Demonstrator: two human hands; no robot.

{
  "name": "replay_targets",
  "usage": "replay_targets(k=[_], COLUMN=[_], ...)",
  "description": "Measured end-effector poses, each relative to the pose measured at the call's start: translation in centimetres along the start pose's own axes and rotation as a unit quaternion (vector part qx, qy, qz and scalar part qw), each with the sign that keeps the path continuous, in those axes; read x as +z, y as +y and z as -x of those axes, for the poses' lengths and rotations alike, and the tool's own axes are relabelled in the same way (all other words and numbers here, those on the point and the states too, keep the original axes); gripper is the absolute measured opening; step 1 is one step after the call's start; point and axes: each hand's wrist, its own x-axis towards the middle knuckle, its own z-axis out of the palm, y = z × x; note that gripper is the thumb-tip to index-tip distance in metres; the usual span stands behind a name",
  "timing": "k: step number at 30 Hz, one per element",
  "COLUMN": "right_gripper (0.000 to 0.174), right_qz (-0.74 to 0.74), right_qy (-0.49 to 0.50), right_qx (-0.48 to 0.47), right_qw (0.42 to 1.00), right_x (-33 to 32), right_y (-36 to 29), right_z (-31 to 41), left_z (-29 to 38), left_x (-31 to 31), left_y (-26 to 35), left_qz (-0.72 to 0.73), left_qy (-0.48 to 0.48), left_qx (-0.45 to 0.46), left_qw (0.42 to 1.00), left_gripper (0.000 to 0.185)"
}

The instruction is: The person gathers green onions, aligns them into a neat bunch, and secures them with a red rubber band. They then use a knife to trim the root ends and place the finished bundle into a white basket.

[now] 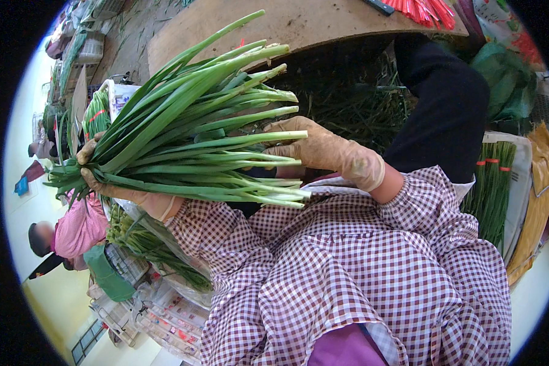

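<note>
A thick bunch of long green leafy stalks [196,123] with pale root ends spreads like a fan across the view. My left hand [128,194], in a soiled thin glove, is closed around its leafy end at the left. Pale ends of the stalks point right and fan apart. My right hand [325,146], gloved too, is at the stem ends, its fingers partly behind several stalks. Whether those fingers pinch any stalk is hidden.
A brown board [256,27] lies ahead, with red ties [423,11] and a dark tool handle [380,6]. Tied green bundles [489,192] fill a right-hand crate. Loose greens [155,247] lie at left, near a person in pink [80,224]. Plant scraps [347,100] litter the ground.
</note>
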Motion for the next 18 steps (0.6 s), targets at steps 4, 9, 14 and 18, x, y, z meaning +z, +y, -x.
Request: replay_targets(k=[4,9,14,18], right_gripper=[0.025,0.028,0.045,0.05], right_qz=[0.132,0.531,0.049,0.089], right_qy=[-0.056,-0.055,-0.039,-0.035], right_qx=[0.089,0.174,-0.008,-0.23], right_qw=[0.986,0.827,0.998,0.968], right_x=[-4.2,-5.8,0.2,1.6], right_y=[0.5,-1.5,-1.8,-0.7], right_z=[2.3,7.0,4.3,0.7], left_z=[0.0,0.8,0.4,-0.1], left_x=[-0.2,0.0,1.7,3.8], left_y=[1.0,1.3,0.7,0.9], left_qz=[0.032,0.005,0.041,0.019], left_qy=[-0.005,0.006,-0.002,-0.043], left_qx=[-0.01,-0.015,-0.047,-0.126], left_qw=[0.999,1.0,0.998,0.991], left_gripper=[0.017,0.018,0.018,0.018])
